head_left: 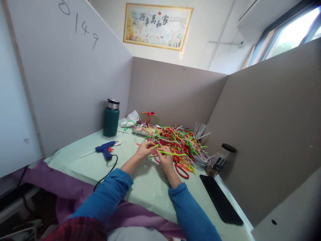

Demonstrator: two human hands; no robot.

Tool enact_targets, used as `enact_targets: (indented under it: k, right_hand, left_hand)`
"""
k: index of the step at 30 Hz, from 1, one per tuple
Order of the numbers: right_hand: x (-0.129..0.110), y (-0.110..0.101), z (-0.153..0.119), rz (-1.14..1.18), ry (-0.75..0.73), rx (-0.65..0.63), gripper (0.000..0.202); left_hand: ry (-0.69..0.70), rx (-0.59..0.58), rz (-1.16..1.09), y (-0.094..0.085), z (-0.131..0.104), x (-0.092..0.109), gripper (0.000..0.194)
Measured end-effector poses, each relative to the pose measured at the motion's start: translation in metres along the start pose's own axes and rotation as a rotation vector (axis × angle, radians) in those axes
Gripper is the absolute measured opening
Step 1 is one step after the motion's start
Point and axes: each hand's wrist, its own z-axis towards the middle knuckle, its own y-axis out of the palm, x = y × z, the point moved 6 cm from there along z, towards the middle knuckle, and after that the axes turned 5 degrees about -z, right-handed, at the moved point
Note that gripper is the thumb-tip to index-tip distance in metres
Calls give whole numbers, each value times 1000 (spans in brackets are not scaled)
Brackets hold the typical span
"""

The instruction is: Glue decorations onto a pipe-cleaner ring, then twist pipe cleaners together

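Note:
Over the middle of the table, my left hand (146, 149) and my right hand (165, 158) are close together, both with fingers pinched. Between them runs a bright yellow-green pipe cleaner (175, 153); its long end sticks out to the right past my right hand, and a short bit shows at my left fingertips. Just behind the hands spreads a tangled heap of pipe cleaners (178, 137) in red, green, pink, orange, yellow and grey. A red loop (182, 172) lies at the heap's near edge, right of my right hand.
To the left lies a blue glue gun (105, 149) with a black cord. A green bottle (111, 118) stands behind it. A metal tray (140, 131) holds small pieces beside white tissue (130, 118). On the right are a clear jar (220, 160) and a black flat object (220, 199). Grey partitions (175, 90) enclose the table.

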Motion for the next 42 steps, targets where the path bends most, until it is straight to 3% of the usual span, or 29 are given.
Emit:
enact_targets:
  k: [15, 22, 32, 42]
  right_hand:
    - [32, 0, 4, -34, 91, 80, 17]
    - [27, -6, 5, -20, 158, 98, 19]
    - [27, -12, 4, -18, 149, 111, 15]
    - [36, -10, 6, 19, 153, 4, 21]
  left_hand:
    - [104, -52, 176, 1, -2, 9, 27]
    - [153, -28, 341, 2, -9, 18, 20]
    - [207, -123, 321, 7, -14, 21, 13]
    - [378, -254, 597, 17, -21, 27, 14]
